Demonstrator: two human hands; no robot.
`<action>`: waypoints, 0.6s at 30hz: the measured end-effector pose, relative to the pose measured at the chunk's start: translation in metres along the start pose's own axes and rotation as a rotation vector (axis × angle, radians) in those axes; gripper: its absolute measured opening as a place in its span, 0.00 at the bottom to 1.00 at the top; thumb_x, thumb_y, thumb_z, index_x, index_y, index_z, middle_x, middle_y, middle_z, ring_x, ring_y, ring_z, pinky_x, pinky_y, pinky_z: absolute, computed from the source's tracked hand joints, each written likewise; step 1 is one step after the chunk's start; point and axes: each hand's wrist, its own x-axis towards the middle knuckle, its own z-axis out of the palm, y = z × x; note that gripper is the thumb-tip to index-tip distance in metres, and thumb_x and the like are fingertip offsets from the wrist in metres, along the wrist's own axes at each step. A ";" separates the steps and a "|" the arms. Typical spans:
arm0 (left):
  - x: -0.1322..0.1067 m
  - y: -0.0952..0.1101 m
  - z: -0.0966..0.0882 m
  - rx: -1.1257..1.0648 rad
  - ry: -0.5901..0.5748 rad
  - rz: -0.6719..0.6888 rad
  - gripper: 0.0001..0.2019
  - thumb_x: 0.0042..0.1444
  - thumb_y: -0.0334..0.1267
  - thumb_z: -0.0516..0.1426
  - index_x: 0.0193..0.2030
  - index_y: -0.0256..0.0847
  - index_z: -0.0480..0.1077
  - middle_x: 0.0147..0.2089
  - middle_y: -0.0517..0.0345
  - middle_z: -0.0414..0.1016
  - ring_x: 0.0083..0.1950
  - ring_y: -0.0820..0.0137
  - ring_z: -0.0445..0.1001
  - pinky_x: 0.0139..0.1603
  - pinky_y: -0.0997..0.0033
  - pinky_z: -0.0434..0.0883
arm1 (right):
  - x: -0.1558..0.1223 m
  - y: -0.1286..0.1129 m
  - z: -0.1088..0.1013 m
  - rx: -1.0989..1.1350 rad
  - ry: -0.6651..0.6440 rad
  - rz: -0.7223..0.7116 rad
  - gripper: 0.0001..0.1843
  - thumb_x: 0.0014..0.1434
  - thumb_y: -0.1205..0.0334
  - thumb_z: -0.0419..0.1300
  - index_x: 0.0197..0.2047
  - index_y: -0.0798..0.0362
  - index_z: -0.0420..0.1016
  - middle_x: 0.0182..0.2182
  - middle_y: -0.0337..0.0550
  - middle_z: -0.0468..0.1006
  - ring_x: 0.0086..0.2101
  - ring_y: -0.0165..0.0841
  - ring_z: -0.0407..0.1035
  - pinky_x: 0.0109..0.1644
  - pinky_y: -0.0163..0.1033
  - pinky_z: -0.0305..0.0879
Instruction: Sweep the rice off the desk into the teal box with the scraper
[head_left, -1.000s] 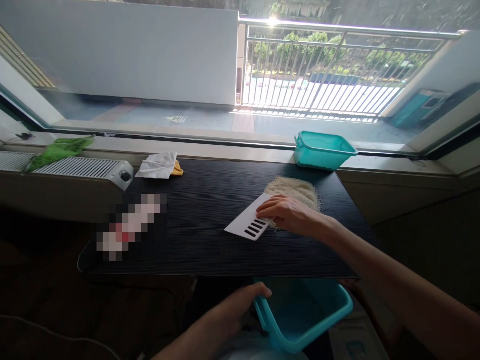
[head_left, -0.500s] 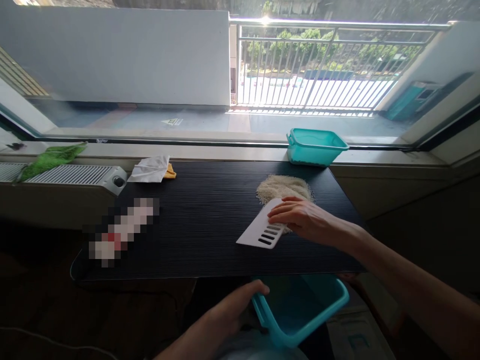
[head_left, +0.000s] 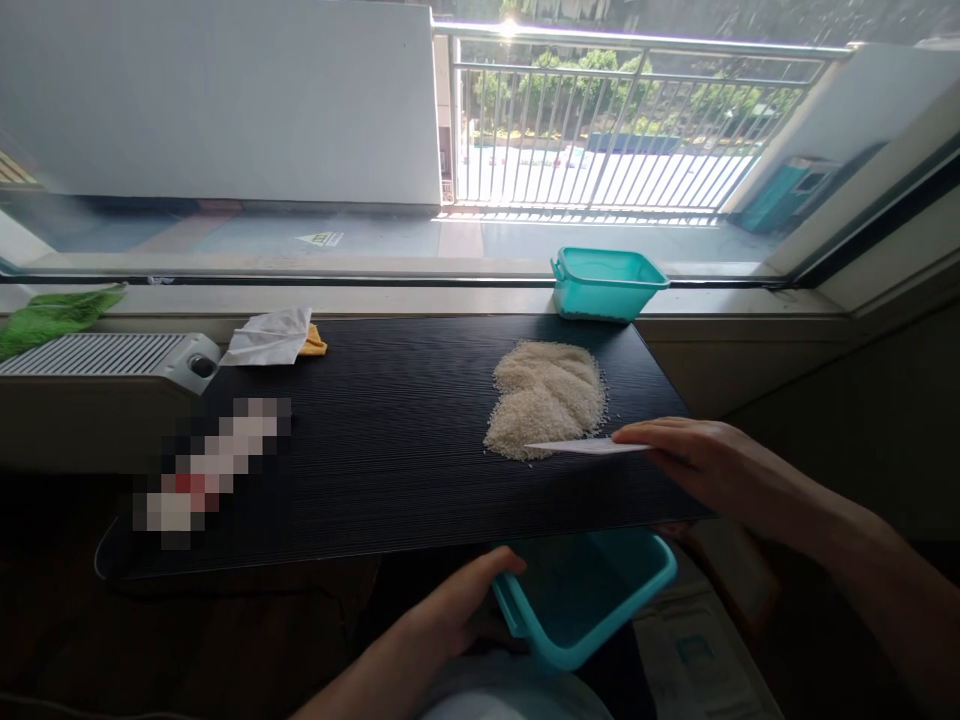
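A spread-out pile of white rice (head_left: 551,385) lies on the right part of the dark table (head_left: 375,450). My right hand (head_left: 679,450) grips a white slotted plastic scraper (head_left: 589,446), seen almost edge-on, its left tip at the near edge of the rice. Below the table's front edge, my left hand (head_left: 480,595) is closed on the rim of a teal plastic bin (head_left: 585,645), thumb over the left side. The inside of this bin is in shadow, so I cannot tell what is in it.
A second teal bin (head_left: 611,285) stands at the table's back right, by the window sill. A white cloth (head_left: 270,337) and a yellow cloth (head_left: 313,342) lie back left. A blurred-out object (head_left: 217,470) is front left. Further left, a green cloth (head_left: 56,318) drapes a radiator (head_left: 112,355).
My right hand has moved right and turned the scraper from flat-facing to edge-on, uncovering the near part of the rice. My left hand still holds the bin. The view has shifted slightly.
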 end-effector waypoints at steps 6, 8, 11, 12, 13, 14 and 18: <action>0.002 0.000 0.007 0.007 0.051 0.018 0.18 0.42 0.45 0.63 0.38 0.38 0.69 0.31 0.55 0.73 0.36 0.63 0.74 0.38 0.60 0.76 | -0.005 0.003 0.017 -0.011 0.016 -0.082 0.21 0.60 0.66 0.48 0.47 0.49 0.81 0.45 0.46 0.84 0.43 0.40 0.79 0.45 0.43 0.75; 0.001 0.001 0.009 0.003 0.047 0.012 0.19 0.41 0.45 0.63 0.39 0.37 0.70 0.32 0.55 0.73 0.36 0.63 0.74 0.38 0.60 0.76 | -0.008 0.002 0.017 -0.013 -0.008 -0.085 0.21 0.60 0.67 0.48 0.47 0.49 0.81 0.45 0.47 0.84 0.43 0.39 0.79 0.44 0.42 0.75; 0.000 0.002 0.010 -0.001 0.055 0.002 0.20 0.41 0.44 0.63 0.40 0.36 0.70 0.32 0.55 0.73 0.35 0.63 0.74 0.37 0.61 0.76 | -0.009 -0.001 0.013 -0.005 -0.033 -0.077 0.20 0.61 0.66 0.48 0.46 0.49 0.81 0.44 0.47 0.84 0.40 0.39 0.79 0.42 0.41 0.75; -0.001 0.002 0.010 0.001 0.055 0.003 0.19 0.41 0.44 0.63 0.39 0.36 0.70 0.32 0.54 0.73 0.35 0.63 0.74 0.37 0.62 0.76 | -0.008 -0.001 0.012 -0.008 -0.024 -0.073 0.20 0.61 0.66 0.48 0.46 0.49 0.81 0.44 0.46 0.84 0.40 0.39 0.79 0.42 0.41 0.75; -0.001 0.002 0.011 0.000 0.053 0.009 0.18 0.41 0.44 0.63 0.39 0.37 0.69 0.32 0.54 0.73 0.35 0.63 0.74 0.37 0.61 0.76 | -0.005 -0.001 0.012 -0.013 -0.012 -0.069 0.21 0.61 0.66 0.48 0.46 0.48 0.81 0.44 0.46 0.84 0.41 0.39 0.79 0.43 0.42 0.75; -0.002 0.003 0.011 0.000 0.050 0.017 0.18 0.42 0.44 0.63 0.38 0.38 0.69 0.32 0.54 0.74 0.36 0.62 0.75 0.38 0.61 0.76 | -0.003 -0.001 0.012 -0.021 0.002 -0.068 0.21 0.60 0.67 0.49 0.47 0.48 0.81 0.44 0.46 0.84 0.41 0.40 0.79 0.44 0.42 0.74; -0.005 0.003 0.012 0.003 0.063 0.019 0.15 0.43 0.45 0.64 0.34 0.40 0.67 0.30 0.56 0.73 0.36 0.61 0.76 0.41 0.58 0.76 | 0.002 0.000 0.014 -0.042 -0.010 -0.073 0.21 0.60 0.67 0.49 0.46 0.50 0.81 0.44 0.48 0.85 0.42 0.41 0.79 0.45 0.43 0.75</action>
